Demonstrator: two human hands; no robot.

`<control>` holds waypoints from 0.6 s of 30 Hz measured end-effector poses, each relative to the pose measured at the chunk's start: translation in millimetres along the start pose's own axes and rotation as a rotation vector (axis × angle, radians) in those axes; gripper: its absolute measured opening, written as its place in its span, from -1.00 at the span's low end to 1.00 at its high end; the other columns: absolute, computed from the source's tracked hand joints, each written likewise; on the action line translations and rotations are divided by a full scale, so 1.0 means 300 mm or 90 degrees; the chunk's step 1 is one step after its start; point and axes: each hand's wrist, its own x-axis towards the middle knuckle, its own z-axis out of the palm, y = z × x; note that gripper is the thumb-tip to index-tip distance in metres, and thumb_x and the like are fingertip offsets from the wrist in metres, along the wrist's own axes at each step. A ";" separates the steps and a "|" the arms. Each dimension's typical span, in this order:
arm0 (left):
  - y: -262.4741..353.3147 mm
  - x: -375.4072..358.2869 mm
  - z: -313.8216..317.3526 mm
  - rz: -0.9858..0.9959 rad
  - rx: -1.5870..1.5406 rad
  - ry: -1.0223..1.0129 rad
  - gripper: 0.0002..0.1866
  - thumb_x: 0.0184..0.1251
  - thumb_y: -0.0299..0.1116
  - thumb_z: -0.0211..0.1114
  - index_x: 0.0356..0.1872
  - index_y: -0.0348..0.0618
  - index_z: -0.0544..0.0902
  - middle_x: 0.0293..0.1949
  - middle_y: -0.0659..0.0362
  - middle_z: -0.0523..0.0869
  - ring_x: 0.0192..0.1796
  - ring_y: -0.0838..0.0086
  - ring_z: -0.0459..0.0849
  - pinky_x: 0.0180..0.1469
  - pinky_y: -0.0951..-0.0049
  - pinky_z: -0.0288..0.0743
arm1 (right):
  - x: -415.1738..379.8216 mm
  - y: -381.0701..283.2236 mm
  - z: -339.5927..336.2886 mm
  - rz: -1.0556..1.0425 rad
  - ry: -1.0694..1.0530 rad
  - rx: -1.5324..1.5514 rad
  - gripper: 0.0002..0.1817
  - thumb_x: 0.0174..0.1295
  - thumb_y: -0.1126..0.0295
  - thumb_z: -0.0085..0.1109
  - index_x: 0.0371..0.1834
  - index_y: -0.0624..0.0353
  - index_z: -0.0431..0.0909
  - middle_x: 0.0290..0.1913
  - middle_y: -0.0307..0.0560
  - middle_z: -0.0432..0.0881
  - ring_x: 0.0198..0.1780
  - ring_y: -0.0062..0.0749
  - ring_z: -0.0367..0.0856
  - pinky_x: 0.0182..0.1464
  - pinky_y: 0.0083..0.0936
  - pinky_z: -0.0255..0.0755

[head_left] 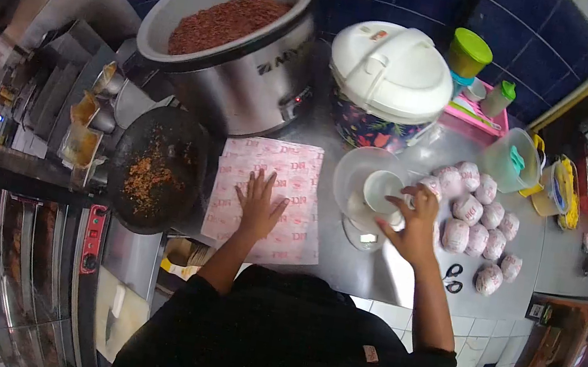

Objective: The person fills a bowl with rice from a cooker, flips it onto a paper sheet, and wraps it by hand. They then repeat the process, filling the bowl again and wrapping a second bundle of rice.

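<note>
My left hand [260, 205] lies flat with spread fingers on a stack of pink-printed wrapping paper [303, 177]. Beside it on the right, a clear round bowl [348, 173] sits above a small digital scale [364, 239]. Over this bowl, my right hand [418, 222] curls around the near right side of a small pale bowl [381, 187], fingertips at its rim and thumb lower down. Whitish surface shows between thumb and fingers. Several paper-wrapped balls [468, 209] are grouped right of that hand, and black-handled scissors [453, 278] lie below them.
A large cooker of reddish-brown grains [231, 24] and a lidded rice cooker [392, 72] stand at the back. A dark pan with brown crumbly food [148, 183] is on the left. Right are a translucent tub [505, 163], a pink tray [473, 118] and a green-capped bottle [499, 99].
</note>
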 end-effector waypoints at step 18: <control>-0.298 0.095 -0.674 -0.055 -1.406 -0.489 -0.20 0.36 0.16 0.04 0.40 -0.22 0.08 0.31 -0.01 0.33 0.29 0.22 0.42 0.24 0.10 0.40 | 0.683 -0.974 0.029 -0.304 -0.238 0.182 -0.76 -0.22 0.40 0.45 -0.42 0.13 0.66 -0.13 -0.13 0.47 0.18 -0.01 0.37 0.19 0.00 0.24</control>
